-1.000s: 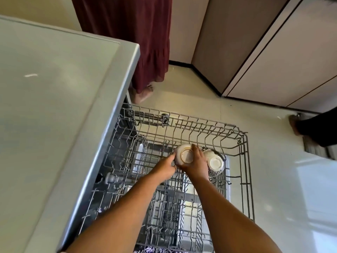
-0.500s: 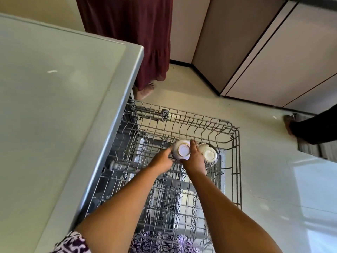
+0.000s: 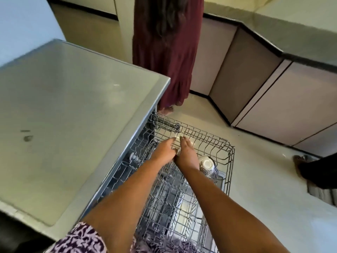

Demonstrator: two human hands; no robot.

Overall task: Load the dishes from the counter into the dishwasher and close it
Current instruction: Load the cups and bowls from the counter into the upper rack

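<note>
The wire upper rack [image 3: 230, 152] of the dishwasher is pulled out over the floor. Both of my hands reach into its far left part. My left hand [image 3: 165, 149] and my right hand [image 3: 187, 154] lie side by side over a small white bowl [image 3: 176, 139]. Only a pale sliver of that bowl shows between my fingertips. A second bowl [image 3: 207, 164], white with a dark pattern, sits upside down in the rack just right of my right wrist. Below the rack I can see the lower rack's wires.
The grey dishwasher top [image 3: 73, 125] fills the left. A person in a long maroon dress [image 3: 167, 52] stands barefoot just beyond the rack's far end. Another person's foot [image 3: 299, 159] and dark trouser leg are at the right on a mat. Beige cabinets [image 3: 264, 99] line the back.
My hands have carried the white bowl farther back and left in the rack, away from the patterned bowl, and now cover it almost wholly. My head has lifted, showing more of the room.
</note>
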